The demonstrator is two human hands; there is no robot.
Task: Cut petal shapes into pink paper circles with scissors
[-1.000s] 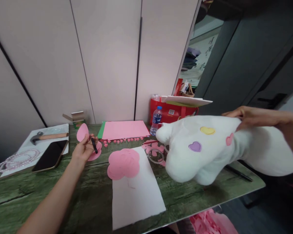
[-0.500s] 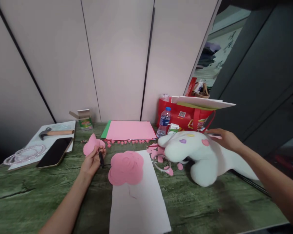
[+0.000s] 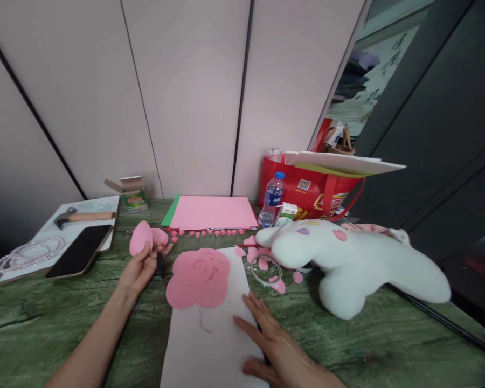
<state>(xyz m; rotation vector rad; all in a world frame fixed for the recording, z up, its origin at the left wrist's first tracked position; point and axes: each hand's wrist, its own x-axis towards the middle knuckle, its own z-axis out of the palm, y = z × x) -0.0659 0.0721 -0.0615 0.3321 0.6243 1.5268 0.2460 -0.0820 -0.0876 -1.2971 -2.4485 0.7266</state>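
Held up at the left, my left hand [image 3: 139,267] has its fingers closed on a pink paper piece [image 3: 142,237], with a small black-handled tool [image 3: 160,264] hanging at the fingers. My right hand [image 3: 272,339] lies with fingers spread on the right edge of a white sheet [image 3: 210,345]; a dark thin thing shows partly beneath it. Layered pink paper shaped like a flower [image 3: 200,277] rests on the sheet's upper part. Beside it are a clear tape ring [image 3: 265,270] and pink scraps [image 3: 278,284].
A white plush toy [image 3: 347,264] fills the right side. Behind stand a bottle [image 3: 272,200] and a red bag [image 3: 303,186]. Pink sheets [image 3: 214,212] lie at the back above a row of small pink pieces. A phone [image 3: 81,251] and a hammer [image 3: 84,216] are left.
My right hand has moved from behind the plush toy down to the white sheet, its fingers now spread. In my left hand the pink paper has turned. The view has shifted slightly.
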